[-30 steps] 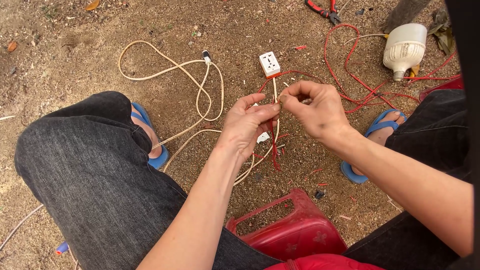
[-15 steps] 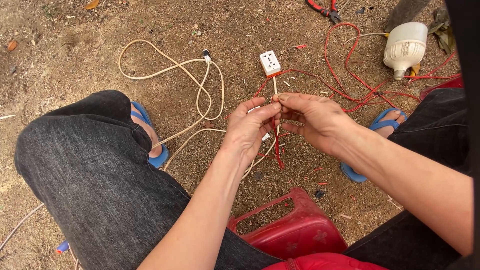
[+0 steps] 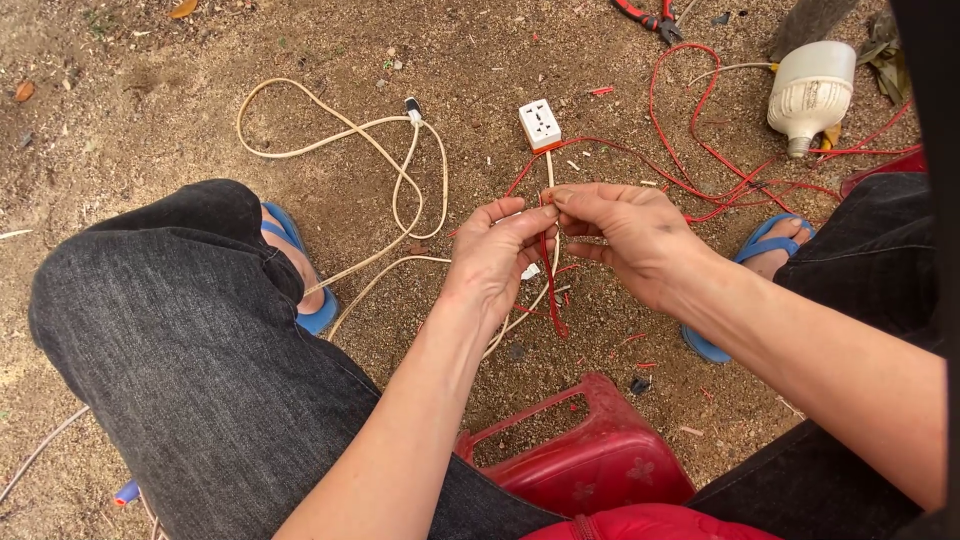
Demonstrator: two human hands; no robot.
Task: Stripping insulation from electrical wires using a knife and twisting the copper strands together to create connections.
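Note:
My left hand and my right hand meet fingertip to fingertip over the dirt, both pinching a thin red wire that hangs down between them. A cream cable runs from the same pinch up to a white socket block lying on the ground just beyond my fingers. More red wire loops away to the right behind my right hand.
A long cream cord coils on the dirt at the left. A white bulb lies at the upper right, red-handled pliers at the top. A red plastic stool sits below my arms. My knees and blue sandals flank the spot.
My hands have come together: the right hand moved left to meet the left hand's fingertips, and both now pinch the red wire at one point.

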